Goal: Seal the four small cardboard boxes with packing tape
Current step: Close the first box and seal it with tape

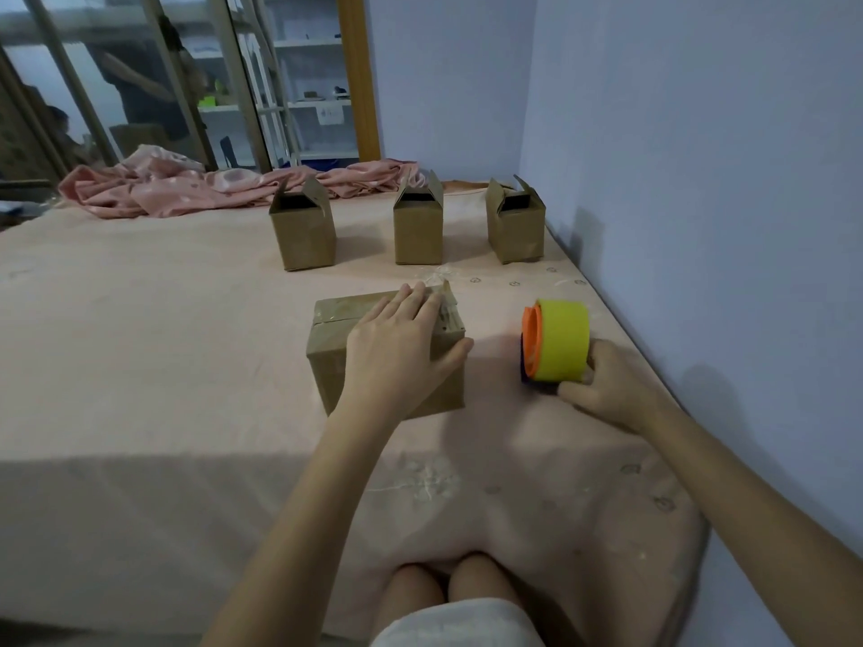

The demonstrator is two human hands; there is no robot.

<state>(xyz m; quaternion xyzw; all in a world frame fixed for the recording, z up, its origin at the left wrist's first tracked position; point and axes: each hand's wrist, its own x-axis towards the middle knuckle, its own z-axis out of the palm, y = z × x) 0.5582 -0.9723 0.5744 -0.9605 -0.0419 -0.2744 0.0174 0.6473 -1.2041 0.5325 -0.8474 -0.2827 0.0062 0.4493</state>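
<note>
1. Near box [387, 352] sits on the pink bed sheet [140, 347], flaps down, clear tape across its top.
2. Left hand [397, 347] lies flat and spread wide on that box's top, thumb hooked over its right edge. Not gripping anything.
3. Right hand [607, 389] is just right of the near box, wrapped around the tape dispenser [558, 340], the yellow roll with the orange hub, resting on the sheet.
4. Beyond the near box stand three more boxes in a row: left [303, 235], middle [418, 231], right [516, 226], all with flaps up.
5. Crumpled pink blanket [187, 184] lies behind those.
</note>
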